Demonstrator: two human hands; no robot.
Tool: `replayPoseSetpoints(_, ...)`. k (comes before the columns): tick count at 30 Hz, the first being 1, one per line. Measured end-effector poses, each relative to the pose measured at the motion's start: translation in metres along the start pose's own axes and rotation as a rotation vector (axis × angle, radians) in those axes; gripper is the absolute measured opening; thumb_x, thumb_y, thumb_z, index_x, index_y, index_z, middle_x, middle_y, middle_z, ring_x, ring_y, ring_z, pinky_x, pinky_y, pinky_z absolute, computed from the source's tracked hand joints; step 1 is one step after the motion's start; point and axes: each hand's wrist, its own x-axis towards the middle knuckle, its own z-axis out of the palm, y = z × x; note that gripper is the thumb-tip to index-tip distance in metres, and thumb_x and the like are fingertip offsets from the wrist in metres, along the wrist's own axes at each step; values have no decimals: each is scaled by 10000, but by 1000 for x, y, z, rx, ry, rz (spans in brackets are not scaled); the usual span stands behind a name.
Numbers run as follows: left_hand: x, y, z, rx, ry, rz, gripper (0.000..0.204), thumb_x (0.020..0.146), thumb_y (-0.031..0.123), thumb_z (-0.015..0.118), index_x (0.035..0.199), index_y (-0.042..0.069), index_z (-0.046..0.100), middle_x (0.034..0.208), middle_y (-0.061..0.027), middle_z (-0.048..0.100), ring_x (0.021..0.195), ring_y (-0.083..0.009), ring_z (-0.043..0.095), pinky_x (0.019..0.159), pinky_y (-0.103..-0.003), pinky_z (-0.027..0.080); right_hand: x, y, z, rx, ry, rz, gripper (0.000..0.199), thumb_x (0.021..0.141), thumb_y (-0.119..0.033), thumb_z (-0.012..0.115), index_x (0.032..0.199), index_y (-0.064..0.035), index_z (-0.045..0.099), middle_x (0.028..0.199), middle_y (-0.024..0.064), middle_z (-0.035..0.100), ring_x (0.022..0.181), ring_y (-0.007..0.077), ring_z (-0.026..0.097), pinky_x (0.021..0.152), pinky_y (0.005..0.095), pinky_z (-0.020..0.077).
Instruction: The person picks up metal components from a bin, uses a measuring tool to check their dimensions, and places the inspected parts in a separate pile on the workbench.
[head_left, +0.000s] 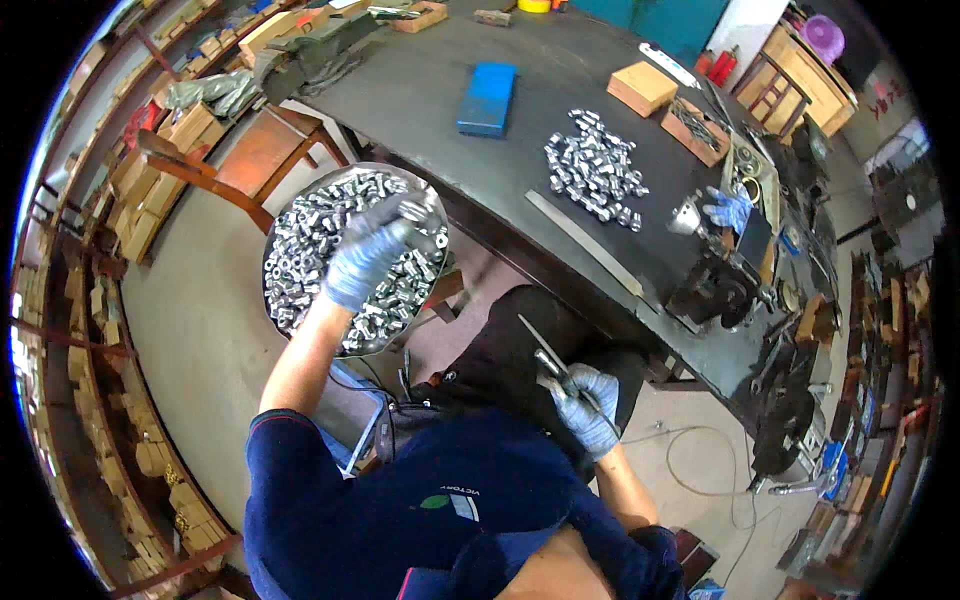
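My left hand [368, 258], in a grey-and-white work glove, is over a round metal pan [440, 205] heaped with small shiny metal fittings [305, 245]. Its fingers are closed around a metal fitting [414, 211] near the pan's right rim. Above my lap, my gloved right hand [588, 402] grips a slim metal hand tool [548, 362] with a long, thin, tapered tip pointing up and left. A thin hose or cord [640, 438] runs from beside that hand toward the floor at the right.
The dark workbench [420, 100] bears a pile of fittings [595, 170], a blue box [487, 98], a flat metal bar [585, 243], a wooden block [641, 88] and a vise [712, 285]. A wooden chair [250, 160] stands beyond the pan. Loaded shelves [90, 400] line the left.
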Motion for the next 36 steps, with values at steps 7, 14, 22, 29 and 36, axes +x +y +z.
replayPoseSetpoints(7,-15,-48,79,-64,-330,-269,328,860,122,637,1139,-31,558,878,-86,621,754,-138,589,687,-274,489,14,-11,-7,-14,44,-75,324,683,-70,754,571,-81,450,566,96,482,492,250,486,476,302,387)
replayPoseSetpoints(14,-23,-55,93,20,-469,-282,274,874,85,611,1116,-34,566,970,-82,636,880,-144,617,809,-279,503,20,-6,-13,-72,80,-84,312,667,-147,778,563,-87,490,552,108,486,489,269,499,467,317,400)
replayPoseSetpoints(22,-11,-48,97,430,-576,-212,296,805,79,684,1086,11,618,984,-57,631,888,-127,588,764,-276,488,28,-1,-9,-163,35,-113,333,680,-234,782,537,-97,514,520,110,496,466,273,512,456,339,412)
replayPoseSetpoints(29,2,-46,101,595,-733,8,339,765,163,730,1060,21,643,933,-70,641,876,-146,597,784,-297,473,26,2,-10,-320,-34,-100,344,688,-287,768,528,-105,523,505,102,496,467,276,526,459,358,419)
replayPoseSetpoints(36,-7,-55,106,188,-555,-366,391,829,221,689,1110,-38,605,861,-47,639,763,-84,575,706,-233,473,27,0,-11,-203,30,-103,298,679,-235,772,562,-94,537,522,99,495,479,269,520,467,344,420)
